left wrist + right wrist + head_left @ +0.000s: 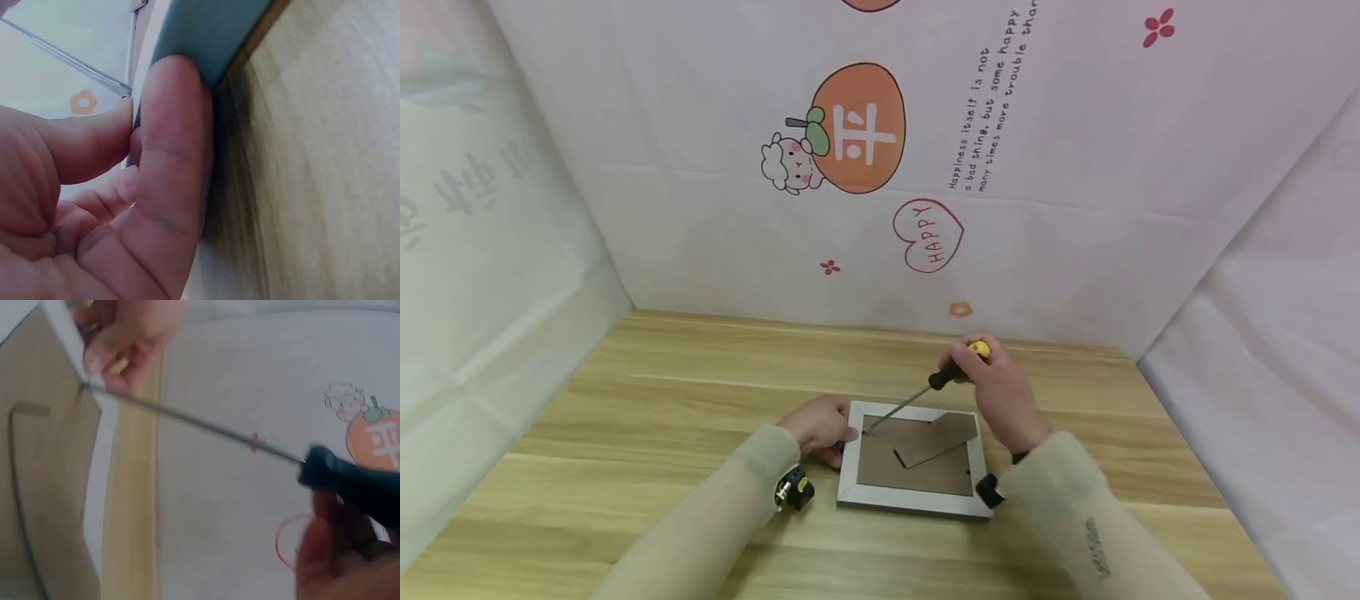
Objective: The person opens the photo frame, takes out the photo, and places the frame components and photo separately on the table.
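A picture frame with a white border lies face down on the wooden table, its brown backing board and stand flap facing up. My left hand grips the frame's left edge, thumb on the top face and fingers along the outer side. In my right hand is a screwdriver with a black and yellow handle, held slanted. Its thin metal shaft reaches down to the upper left corner of the backing, where the tip meets a small dark tab close to my left thumb.
The wood-grain table extends around the frame on all sides. A white printed sheet hangs behind the table, with more white sheeting at both sides. Small devices are strapped to both wrists.
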A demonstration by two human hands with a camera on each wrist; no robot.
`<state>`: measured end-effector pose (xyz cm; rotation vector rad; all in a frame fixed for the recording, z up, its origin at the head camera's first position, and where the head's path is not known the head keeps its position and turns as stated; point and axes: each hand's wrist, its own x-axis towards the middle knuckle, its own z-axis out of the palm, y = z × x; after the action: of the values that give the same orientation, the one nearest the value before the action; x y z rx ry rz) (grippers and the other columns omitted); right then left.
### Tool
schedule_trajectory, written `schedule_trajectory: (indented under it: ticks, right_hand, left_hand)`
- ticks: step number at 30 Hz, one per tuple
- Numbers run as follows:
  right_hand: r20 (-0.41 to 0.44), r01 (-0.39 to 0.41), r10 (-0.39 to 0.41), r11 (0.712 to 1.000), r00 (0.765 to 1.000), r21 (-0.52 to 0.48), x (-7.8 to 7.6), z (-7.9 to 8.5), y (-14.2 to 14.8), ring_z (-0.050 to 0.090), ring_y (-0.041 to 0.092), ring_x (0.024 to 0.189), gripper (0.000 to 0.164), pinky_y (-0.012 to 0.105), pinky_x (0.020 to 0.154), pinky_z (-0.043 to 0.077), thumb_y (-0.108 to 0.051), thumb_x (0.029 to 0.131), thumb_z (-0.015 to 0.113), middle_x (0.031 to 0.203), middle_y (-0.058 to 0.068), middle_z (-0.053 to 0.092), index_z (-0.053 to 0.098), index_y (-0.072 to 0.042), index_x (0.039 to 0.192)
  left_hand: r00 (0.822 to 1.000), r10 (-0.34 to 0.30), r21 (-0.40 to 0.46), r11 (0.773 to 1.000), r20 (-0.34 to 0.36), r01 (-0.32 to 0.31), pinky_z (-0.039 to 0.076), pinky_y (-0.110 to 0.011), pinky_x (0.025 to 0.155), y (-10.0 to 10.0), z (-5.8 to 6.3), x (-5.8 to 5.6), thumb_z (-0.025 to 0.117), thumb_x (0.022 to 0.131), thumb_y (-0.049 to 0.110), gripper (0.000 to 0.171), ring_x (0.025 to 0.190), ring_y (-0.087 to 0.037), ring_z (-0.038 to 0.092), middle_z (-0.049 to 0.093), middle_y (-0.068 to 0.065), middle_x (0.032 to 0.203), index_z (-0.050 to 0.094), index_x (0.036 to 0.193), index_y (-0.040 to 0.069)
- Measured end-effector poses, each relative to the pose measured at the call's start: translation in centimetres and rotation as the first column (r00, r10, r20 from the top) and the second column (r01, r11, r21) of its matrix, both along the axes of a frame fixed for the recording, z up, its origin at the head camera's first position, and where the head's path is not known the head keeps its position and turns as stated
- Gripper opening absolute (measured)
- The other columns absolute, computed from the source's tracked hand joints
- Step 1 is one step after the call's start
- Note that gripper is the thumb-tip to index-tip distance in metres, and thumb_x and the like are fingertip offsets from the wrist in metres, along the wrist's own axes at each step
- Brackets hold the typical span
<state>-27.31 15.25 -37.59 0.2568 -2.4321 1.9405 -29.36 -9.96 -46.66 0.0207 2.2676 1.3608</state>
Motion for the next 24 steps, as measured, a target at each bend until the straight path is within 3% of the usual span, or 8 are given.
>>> schedule_trajectory:
  ticks: [2, 6, 16, 24]
  right_hand:
    - [0.020, -0.033, 0.030, 0.980, 0.999, 0.198, 0.5, 0.0, 1.6, 0.060, 0.031, 0.101, 0.038, 0.045, 0.089, 0.047, -0.039, 0.100, 0.059, 0.111, 0.011, 0.064, 0.054, -0.009, 0.123]
    - [0.004, -0.075, 0.080, 0.913, 0.997, 0.402, 1.3, 0.3, 3.5, 0.061, 0.029, 0.091, 0.042, 0.041, 0.075, 0.049, -0.040, 0.097, 0.065, 0.107, 0.009, 0.063, 0.054, -0.013, 0.126]
    - [-0.061, -0.018, 0.057, 0.860, 0.996, 0.510, 1.8, 0.1, 5.0, 0.052, 0.025, 0.075, 0.035, 0.038, 0.063, 0.044, -0.037, 0.093, 0.072, 0.095, 0.007, 0.060, 0.063, -0.016, 0.120]
    - [-0.039, -0.031, 0.062, 0.845, 0.997, 0.533, 2.1, -1.7, 7.4, 0.052, 0.025, 0.073, 0.031, 0.037, 0.062, 0.044, -0.034, 0.092, 0.074, 0.099, 0.005, 0.063, 0.065, -0.015, 0.115]
  left_hand:
    - [1.000, -0.001, -0.005, 1.000, -0.001, 0.001, 0.056, -0.029, 0.048, 0.0, 0.0, 0.0, 0.063, 0.094, -0.003, 0.014, 0.053, -0.021, 0.058, 0.056, -0.016, 0.081, 0.051, 0.089, 0.002]
    - [1.000, -0.002, -0.011, 1.000, 0.003, 0.002, 0.056, -0.030, 0.050, 0.0, -0.1, 0.0, 0.063, 0.095, -0.002, 0.013, 0.054, -0.021, 0.058, 0.055, -0.015, 0.082, 0.051, 0.089, 0.002]
    - [1.000, -0.002, -0.001, 1.000, 0.003, 0.002, 0.057, -0.032, 0.051, -0.1, -0.3, -0.2, 0.063, 0.094, -0.002, 0.012, 0.057, -0.023, 0.059, 0.055, -0.016, 0.082, 0.052, 0.089, 0.002]
    - [1.000, -0.001, 0.002, 1.000, -0.001, 0.001, 0.056, -0.031, 0.049, -0.2, -0.4, -0.4, 0.064, 0.093, -0.002, 0.015, 0.053, -0.021, 0.057, 0.054, -0.016, 0.080, 0.051, 0.087, 0.002]
